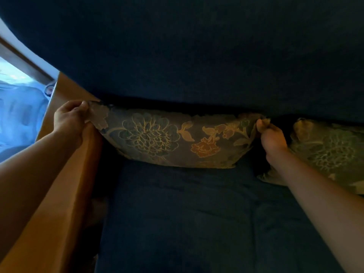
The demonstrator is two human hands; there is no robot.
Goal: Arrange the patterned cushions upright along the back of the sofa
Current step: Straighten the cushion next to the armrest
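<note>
A floral patterned cushion [173, 137] stands on its long edge against the dark blue sofa back [197, 56], its lower edge on the blue seat [187, 213]. My left hand [69, 120] pinches its upper left corner. My right hand [272, 135] pinches its upper right corner. A second patterned cushion [327, 152] leans against the sofa back at the right, just beyond my right hand and partly cut off by the frame edge.
A brown wooden armrest [65, 184] runs along the sofa's left side, under my left forearm. Beyond it at the far left lies light blue fabric [17, 119] in bright light. The room is dim.
</note>
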